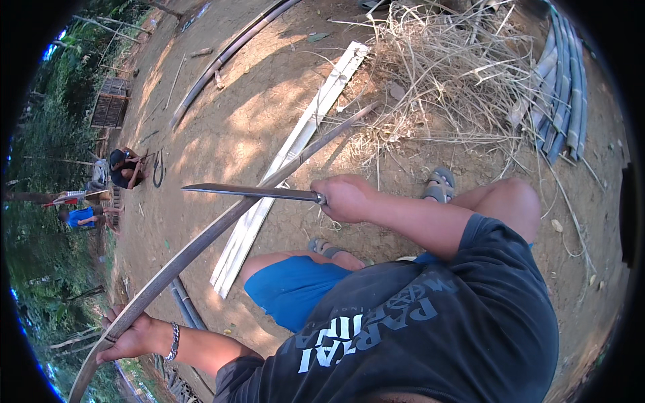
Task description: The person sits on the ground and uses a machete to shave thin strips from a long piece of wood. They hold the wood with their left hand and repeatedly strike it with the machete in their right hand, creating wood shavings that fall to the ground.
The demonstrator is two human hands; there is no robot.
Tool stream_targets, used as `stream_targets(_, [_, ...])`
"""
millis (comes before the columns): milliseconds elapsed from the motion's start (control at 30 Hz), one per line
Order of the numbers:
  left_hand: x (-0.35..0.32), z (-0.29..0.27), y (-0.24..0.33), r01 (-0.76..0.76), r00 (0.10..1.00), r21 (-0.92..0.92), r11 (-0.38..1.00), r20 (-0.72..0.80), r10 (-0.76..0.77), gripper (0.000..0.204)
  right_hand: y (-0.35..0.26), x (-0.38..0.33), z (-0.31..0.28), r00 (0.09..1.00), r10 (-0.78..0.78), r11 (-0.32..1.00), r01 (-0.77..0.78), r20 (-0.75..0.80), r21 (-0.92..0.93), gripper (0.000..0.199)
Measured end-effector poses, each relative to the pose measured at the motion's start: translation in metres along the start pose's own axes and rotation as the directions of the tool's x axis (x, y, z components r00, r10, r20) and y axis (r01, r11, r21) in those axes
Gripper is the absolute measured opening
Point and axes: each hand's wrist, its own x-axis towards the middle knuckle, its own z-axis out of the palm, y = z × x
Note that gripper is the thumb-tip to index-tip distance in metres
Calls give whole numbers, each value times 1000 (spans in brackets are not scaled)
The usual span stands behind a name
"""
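Observation:
My left hand [134,332], with a chain bracelet at its wrist, is closed around a long dark bamboo strip [195,248] near its lower-left end. The strip slants up and away to the right, its far tip close to a heap of shavings. In my right hand [346,198] is the handle of a machete [259,192], gripped in a fist. Its blade points left and crosses over the strip near the middle; whether the two touch, I cannot tell. Beneath both lies a pale split bamboo length [236,258] on the dirt.
A tangled heap of dry shavings [443,80] lies at the far right, beside a bundle of bamboo poles [564,87]. Another long pole [222,60] rests farther off. Dark poles [185,302] lie by my left forearm. Two people [127,171] are low down at the far left.

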Motion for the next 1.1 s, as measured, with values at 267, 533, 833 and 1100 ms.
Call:
stream_targets(267, [23, 38, -21, -27, 995, 89, 996, 99, 18, 74, 142, 51, -27, 881, 472, 881, -471, 34, -32, 22])
stream_targets(533, [124, 12, -33, 121, 939, 110, 987, 309, -150, 80, 103, 78, -21, 991, 130, 987, -134, 42, 94, 17])
stream_targets(833, [181, 61, -66, 48, 962, 260, 964, 248, -115, 91, 182, 120, -42, 948, 289, 950, -301, 129, 85, 19])
stream_targets(1100, [335, 59, -71, 72, 916, 308, 949, 357, -185, 94, 394, 115, 9, 777, 623, 765, -629, 86, 141, 21])
